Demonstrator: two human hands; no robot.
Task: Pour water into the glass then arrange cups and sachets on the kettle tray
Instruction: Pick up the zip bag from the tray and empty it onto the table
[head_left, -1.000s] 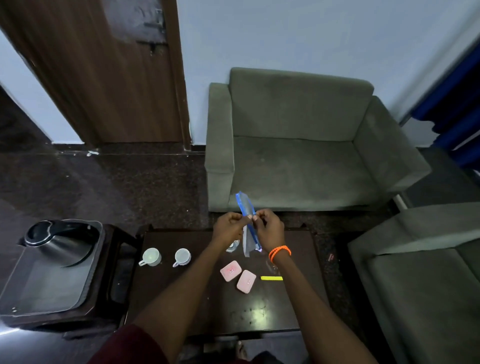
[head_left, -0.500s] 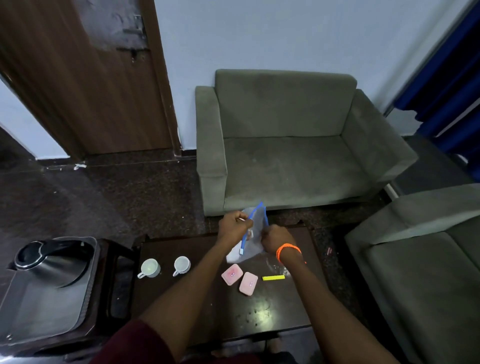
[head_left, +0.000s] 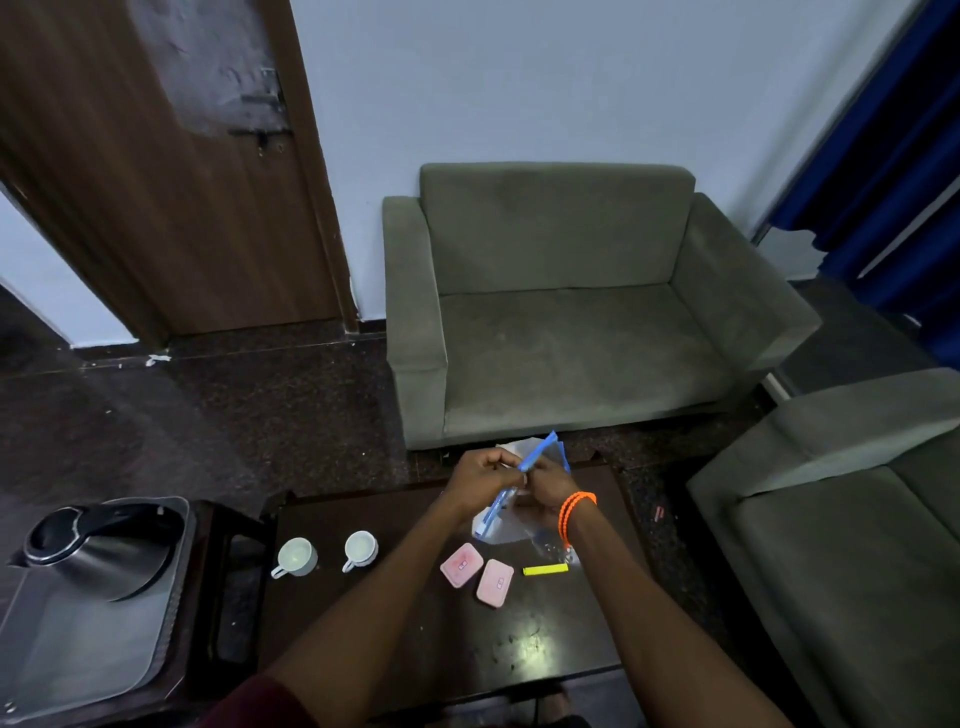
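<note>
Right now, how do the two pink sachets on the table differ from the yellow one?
The pink sachets are broad, rounded rectangles; the yellow sachet is a thin stick. The pink sachets lie side by side and tilted; the yellow sachet lies alone to their right, nearly level. Each pink one bears a small centre mark; the yellow shows none. All lie flat on the dark table, untouched.
</note>
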